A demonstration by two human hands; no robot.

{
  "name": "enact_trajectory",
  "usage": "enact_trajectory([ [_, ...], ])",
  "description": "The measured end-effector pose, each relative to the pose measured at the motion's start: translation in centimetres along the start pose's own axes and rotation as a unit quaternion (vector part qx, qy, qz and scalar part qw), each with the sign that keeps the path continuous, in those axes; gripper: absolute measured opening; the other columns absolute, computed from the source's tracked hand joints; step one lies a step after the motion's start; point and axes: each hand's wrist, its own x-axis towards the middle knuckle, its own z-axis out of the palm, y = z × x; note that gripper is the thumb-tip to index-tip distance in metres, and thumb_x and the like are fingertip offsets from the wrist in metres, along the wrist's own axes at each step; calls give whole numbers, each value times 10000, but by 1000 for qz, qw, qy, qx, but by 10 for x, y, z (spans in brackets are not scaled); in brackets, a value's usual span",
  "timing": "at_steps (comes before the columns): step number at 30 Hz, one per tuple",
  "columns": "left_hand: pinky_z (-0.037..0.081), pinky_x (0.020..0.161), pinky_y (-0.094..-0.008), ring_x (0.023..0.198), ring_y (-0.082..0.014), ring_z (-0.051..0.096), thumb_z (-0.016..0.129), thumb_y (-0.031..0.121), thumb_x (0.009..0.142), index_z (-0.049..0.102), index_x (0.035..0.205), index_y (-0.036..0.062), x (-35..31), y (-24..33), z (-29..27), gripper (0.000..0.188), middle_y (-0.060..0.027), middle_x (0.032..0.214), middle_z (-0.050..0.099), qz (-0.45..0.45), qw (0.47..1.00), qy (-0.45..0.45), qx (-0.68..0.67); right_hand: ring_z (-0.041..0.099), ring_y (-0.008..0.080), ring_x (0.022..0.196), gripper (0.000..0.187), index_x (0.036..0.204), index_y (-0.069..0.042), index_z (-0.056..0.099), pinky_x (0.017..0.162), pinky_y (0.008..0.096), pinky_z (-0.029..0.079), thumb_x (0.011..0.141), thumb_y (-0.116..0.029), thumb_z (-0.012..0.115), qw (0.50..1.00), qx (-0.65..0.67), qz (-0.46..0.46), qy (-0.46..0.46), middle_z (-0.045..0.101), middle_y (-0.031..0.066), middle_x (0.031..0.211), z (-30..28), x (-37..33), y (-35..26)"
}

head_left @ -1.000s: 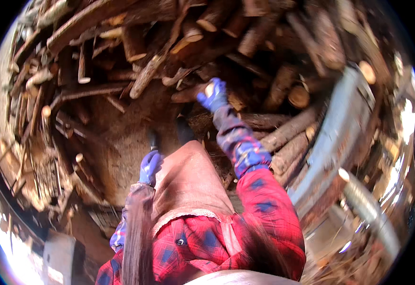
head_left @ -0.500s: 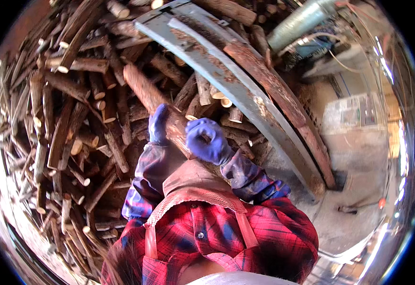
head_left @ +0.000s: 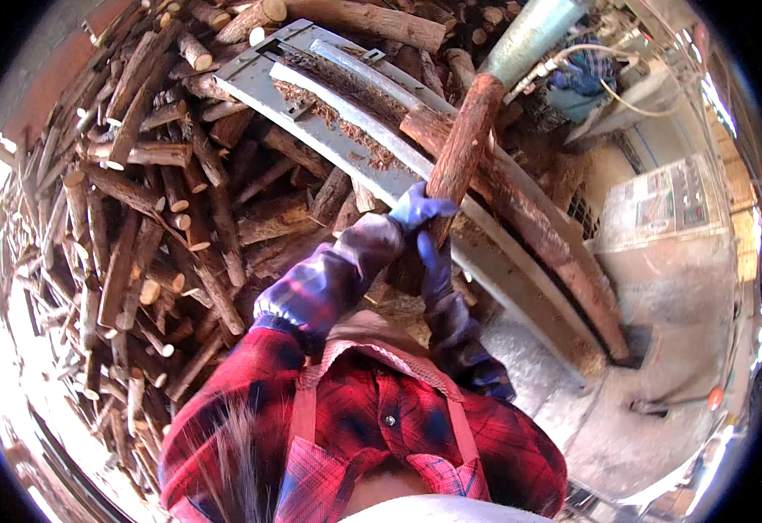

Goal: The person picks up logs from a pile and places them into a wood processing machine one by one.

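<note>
Both my hands wear purple gloves. A rough, reddish-brown log (head_left: 466, 144) slants up and away from me, its far end against or just in front of a pale green metal cylinder (head_left: 534, 35). Around its near part my left hand (head_left: 418, 209) is closed. Lower down, my right hand (head_left: 434, 259) supports the near end, its palm partly hidden by the log. Beneath the held log, a longer barked log (head_left: 547, 231) lies along a grey metal trough (head_left: 355, 170) strewn with bark scraps.
A large heap of cut logs (head_left: 128, 218) fills the left side and reaches behind the trough. At the far right, what looks like another person's plaid sleeve (head_left: 592, 68) shows near a hose (head_left: 564, 59). A panel with printed sheets (head_left: 656, 205) stands on the right.
The held log has swung from the upper left over to the right, across the trough, with its far end now by the cylinder. Both my hands moved right with it.
</note>
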Motion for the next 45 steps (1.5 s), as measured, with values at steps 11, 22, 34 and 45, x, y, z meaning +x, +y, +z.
enact_trajectory([
  [11, 496, 969, -344, 1084, -231, 637, 790, 347, 848, 439, 1383, -41, -4, 117, -98, 748, -164, 1179, 666, 396, 839, 292, 234, 628, 230, 1060, 796, 1362, 0, 454, 938, 355, 512, 747, -289, 869, 908, -374, -55, -179, 647, 137, 1190, 67, 252, -71],
  [22, 489, 881, -326, 986, -192, 637, 730, 408, 845, 599, 1243, -55, -310, -184, -227, 624, -128, 1066, 684, -131, 767, 620, 106, 621, 469, 1103, 958, 1531, -136, 309, 925, 543, 507, 778, -541, 741, 559, -777, -32, -288, 632, 273, 1225, -21, 313, -35],
  [34, 516, 824, -380, 945, -338, 677, 753, 375, 782, 628, 1231, -6, -471, -375, -323, 602, -214, 1074, 697, -336, 731, 592, 39, 491, 344, 1285, 715, 1414, 38, 443, 1080, 456, 406, 858, -284, 756, 728, -554, -145, -377, 486, 224, 1405, 131, 200, 119],
  [45, 390, 1101, -452, 1333, -356, 451, 720, 358, 761, 415, 1434, 85, -450, -71, -721, 788, -168, 1425, 483, -258, 554, 590, 527, 590, 232, 1153, 644, 1432, -20, 466, 958, 361, 501, 856, -102, 742, 651, -577, 303, -389, 570, 131, 1350, 220, 47, 266],
])
